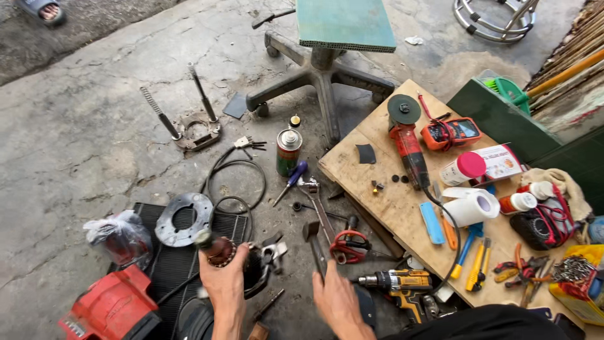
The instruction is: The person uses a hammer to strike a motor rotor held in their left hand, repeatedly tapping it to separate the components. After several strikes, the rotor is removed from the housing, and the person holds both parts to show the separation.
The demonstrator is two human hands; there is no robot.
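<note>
1. Gripping a motor rotor [217, 249] with copper windings, the left hand [224, 283] has its fingers clamped round the winding end, just left of the cordless drill [396, 283] on the concrete floor [82, 145].
2. The right hand [336, 299] has its fingers closed on a dark hammer [314, 242], nearer the drill.
3. The rotor looks heavy, stiff and greasy; its windings seem fragile, so the steel core or shaft is the safer hold.
4. A wooden board [390, 201] with tools lies right of the drill.

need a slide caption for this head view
Left hand grips a copper-wound motor rotor, right hand holds a hammer, amid tools on concrete.
</note>
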